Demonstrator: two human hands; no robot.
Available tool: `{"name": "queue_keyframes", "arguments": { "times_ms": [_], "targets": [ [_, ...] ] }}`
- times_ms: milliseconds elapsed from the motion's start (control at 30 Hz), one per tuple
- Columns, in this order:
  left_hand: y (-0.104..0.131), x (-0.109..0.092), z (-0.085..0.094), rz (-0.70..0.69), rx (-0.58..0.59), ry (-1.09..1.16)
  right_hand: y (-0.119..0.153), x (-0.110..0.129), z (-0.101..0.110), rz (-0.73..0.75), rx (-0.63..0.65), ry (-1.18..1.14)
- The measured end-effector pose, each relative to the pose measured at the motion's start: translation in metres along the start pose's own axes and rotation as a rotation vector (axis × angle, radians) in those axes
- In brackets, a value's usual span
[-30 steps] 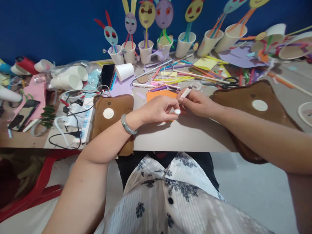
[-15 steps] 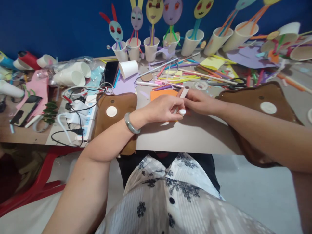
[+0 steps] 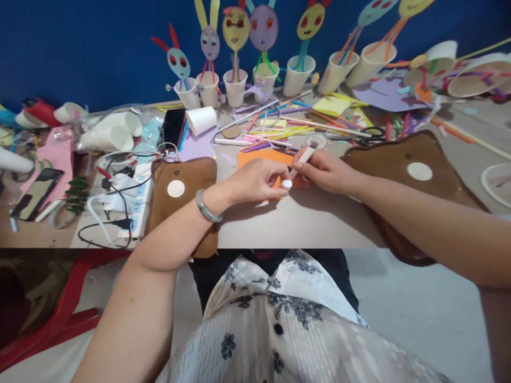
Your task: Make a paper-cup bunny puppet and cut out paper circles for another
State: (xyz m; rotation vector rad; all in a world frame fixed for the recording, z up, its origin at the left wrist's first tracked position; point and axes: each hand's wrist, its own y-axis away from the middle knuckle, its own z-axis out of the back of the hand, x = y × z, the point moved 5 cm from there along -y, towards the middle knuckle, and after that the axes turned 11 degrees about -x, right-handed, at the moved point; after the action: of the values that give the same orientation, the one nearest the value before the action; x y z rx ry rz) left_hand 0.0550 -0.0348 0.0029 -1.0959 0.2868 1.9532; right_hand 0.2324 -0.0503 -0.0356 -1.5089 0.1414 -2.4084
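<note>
My left hand [image 3: 263,180], with a bangle at the wrist, pinches a small white round piece [image 3: 286,184] between thumb and fingers. Just to its right, my right hand [image 3: 319,167] grips a white stick-like tool [image 3: 305,157], whose lower end points toward the left fingers. What that tool is, I cannot make out. Both hands are above an orange sheet [image 3: 249,157] on the table, which they partly cover.
Paper cups [image 3: 235,88] holding paper-faced figures line the back. Pens, coloured strips and black scissors [image 3: 373,133] lie before them. Brown pouches [image 3: 183,210] flank the hands. A power strip [image 3: 139,197] with cables, a phone [image 3: 173,127] and a tipped cup [image 3: 200,121] are at left.
My right hand has drawn slightly away from my left hand, so the white tool shows tilted between them. The whole view has shifted a little.
</note>
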Motion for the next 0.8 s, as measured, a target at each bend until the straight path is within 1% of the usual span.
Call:
{"name": "queue_keyframes", "arguments": {
  "times_ms": [100, 233, 333, 400, 467, 500, 567, 633, 700, 733, 800],
  "targets": [
    [0.0, 0.0, 0.0, 0.002, -0.001, 0.007, 0.006, 0.002, 0.001, -0.045, -0.029, -0.035],
    [0.0, 0.0, 0.0, 0.042, 0.009, 0.005, 0.013, 0.016, 0.005, -0.101, -0.073, -0.062],
    [0.0, -0.001, 0.001, 0.045, 0.007, -0.017, 0.028, 0.031, 0.01, -0.125, -0.114, -0.105],
    [0.0, 0.0, 0.0, 0.044, 0.011, -0.015, 0.043, 0.041, 0.012, -0.08, -0.158, -0.097],
    [0.0, 0.0, 0.0, 0.044, 0.021, -0.017, 0.059, 0.052, 0.011, 0.05, -0.212, -0.011],
    [-0.001, 0.0, -0.001, 0.04, 0.023, -0.022, 0.067, 0.059, 0.009, 0.147, -0.232, 0.058],
    [-0.001, -0.001, 0.0, 0.023, 0.013, -0.039, 0.08, 0.074, 0.0, 0.397, -0.24, 0.22],
    [-0.001, -0.002, 0.0, 0.009, 0.002, -0.05, 0.09, 0.087, -0.016, 0.671, -0.173, 0.392],
    [-0.001, -0.002, 0.0, 0.01, -0.005, -0.049, 0.095, 0.096, -0.034, 0.875, -0.06, 0.549],
    [-0.001, -0.002, 0.0, 0.013, -0.002, -0.046, 0.096, 0.097, -0.041, 0.935, -0.011, 0.623],
    [-0.001, -0.003, 0.001, 0.013, 0.003, -0.042, 0.096, 0.097, -0.05, 0.976, 0.049, 0.741]
  ]
}}
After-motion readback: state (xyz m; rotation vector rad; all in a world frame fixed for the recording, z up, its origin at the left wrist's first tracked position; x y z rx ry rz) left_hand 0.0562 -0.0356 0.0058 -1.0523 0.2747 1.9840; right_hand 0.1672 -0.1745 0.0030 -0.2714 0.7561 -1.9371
